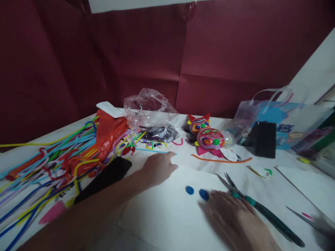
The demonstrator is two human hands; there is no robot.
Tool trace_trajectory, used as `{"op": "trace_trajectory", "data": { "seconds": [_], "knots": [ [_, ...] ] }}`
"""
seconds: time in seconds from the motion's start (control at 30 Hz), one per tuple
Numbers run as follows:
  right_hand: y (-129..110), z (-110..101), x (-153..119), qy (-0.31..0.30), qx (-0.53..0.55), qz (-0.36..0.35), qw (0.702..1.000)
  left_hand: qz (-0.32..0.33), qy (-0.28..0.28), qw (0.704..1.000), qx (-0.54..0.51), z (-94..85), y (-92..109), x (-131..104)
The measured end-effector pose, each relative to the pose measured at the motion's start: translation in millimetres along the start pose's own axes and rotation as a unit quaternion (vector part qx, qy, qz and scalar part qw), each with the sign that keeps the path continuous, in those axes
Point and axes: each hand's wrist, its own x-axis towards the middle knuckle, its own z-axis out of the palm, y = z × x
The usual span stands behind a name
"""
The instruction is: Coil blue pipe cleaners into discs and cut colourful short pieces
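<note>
My left hand (159, 169) reaches over the white table, forefinger and thumb apart, with nothing visible between them. Its fingertip is at the right end of a light blue pipe cleaner (149, 150); I cannot tell whether they touch. Low over the tabletop, my right hand (232, 218) lies flat with fingers stretched out. Just left of those fingers are two small dark blue discs (190, 190), the nearer one tilted and close to the fingertips. Long-nose pliers (237, 192) with green handles lie beside my right hand, jaws parted. Beyond is an orange pipe cleaner (222, 160).
Many coloured pipe cleaners (52, 157) and an orange plastic bag (111, 130) fill the left side. A black phone (110, 176) lies under my left forearm. Colourful cat-like figures (211, 141) stand behind, near a clear bag (151, 108). A black box-like object (265, 139) and scissors (306, 218) are right.
</note>
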Motion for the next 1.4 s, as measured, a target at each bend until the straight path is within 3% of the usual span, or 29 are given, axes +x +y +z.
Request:
{"op": "trace_trajectory", "data": {
  "seconds": [0.1, 0.23, 0.37, 0.47, 0.57, 0.73, 0.8, 0.9, 1.0, 1.1, 1.27, 1.33, 1.4],
  "knots": [
    [0, 3, -1, 0.021, -0.011, -0.005, 1.000, 0.000, 0.013, 0.999, 0.046, -4.4, -15, 24],
    [-2, 8, -1, 0.056, -0.032, -0.015, 0.998, 0.016, -0.023, 0.996, 0.084, 9.8, -30, 50],
    [1, 8, 1, 0.036, -0.048, -0.036, 0.998, 0.029, -0.034, 0.995, 0.084, 25.4, -39, 62],
    [6, 10, -1, 0.022, -0.062, -0.036, 0.997, 0.040, -0.016, 0.998, 0.053, 26.1, -41, 63],
    [10, 15, -4, 0.007, -0.060, -0.038, 0.997, 0.046, 0.018, 0.999, -0.007, 12.2, -34, 61],
    [11, 20, -6, 0.004, -0.062, -0.036, 0.997, 0.042, 0.088, 0.980, -0.175, -35.6, -1, 59],
    [9, 18, -5, 0.011, -0.062, -0.036, 0.997, 0.016, 0.084, 0.951, -0.297, -51.2, 13, 57],
    [4, 10, -2, 0.021, -0.052, -0.027, 0.998, -0.053, 0.026, 0.858, -0.511, -57.2, 27, 49],
    [-2, 2, 2, 0.037, -0.024, -0.014, 0.999, -0.095, -0.027, 0.786, -0.610, -43.7, 31, 39],
    [-6, -1, 4, 0.062, 0.020, 0.000, 0.998, -0.136, -0.061, 0.733, -0.664, -22.6, 28, 28],
    [-11, -7, 4, 0.037, 0.183, 0.055, 0.981, -0.190, -0.083, 0.696, -0.687, 5.5, 27, 4],
    [-16, -9, 3, 0.002, 0.294, 0.098, 0.951, -0.198, -0.090, 0.695, -0.686, 12.5, 31, -10],
    [-24, -10, 3, -0.032, 0.411, 0.133, 0.901, -0.201, -0.095, 0.694, -0.685, 18.3, 36, -23]
  ]
}}
